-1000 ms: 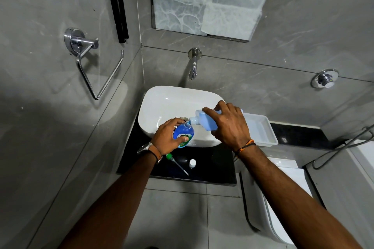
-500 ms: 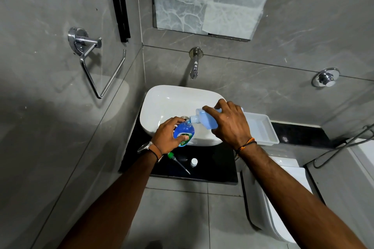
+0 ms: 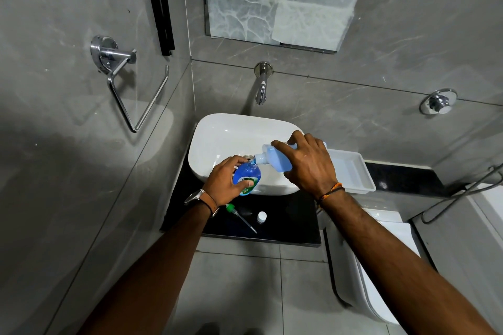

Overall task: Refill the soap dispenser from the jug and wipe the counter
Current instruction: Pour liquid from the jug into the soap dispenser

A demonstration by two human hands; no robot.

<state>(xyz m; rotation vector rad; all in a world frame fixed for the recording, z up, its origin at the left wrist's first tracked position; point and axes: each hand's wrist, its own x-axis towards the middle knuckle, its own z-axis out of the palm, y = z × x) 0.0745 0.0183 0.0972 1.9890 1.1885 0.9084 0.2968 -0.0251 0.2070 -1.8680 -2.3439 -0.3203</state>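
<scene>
right hand point(image 3: 307, 167) hiding jug point(image 3: 273, 156), dispenser point(image 3: 249, 174) half-covered

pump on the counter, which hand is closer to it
Left. The left hand holds the dispenser right by the pump; the right hand is farther off to the right, tipping the jug.

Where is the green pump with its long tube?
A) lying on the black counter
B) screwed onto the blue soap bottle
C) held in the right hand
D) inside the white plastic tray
A: the green pump lies on the black counter beside a small white cap.
</scene>
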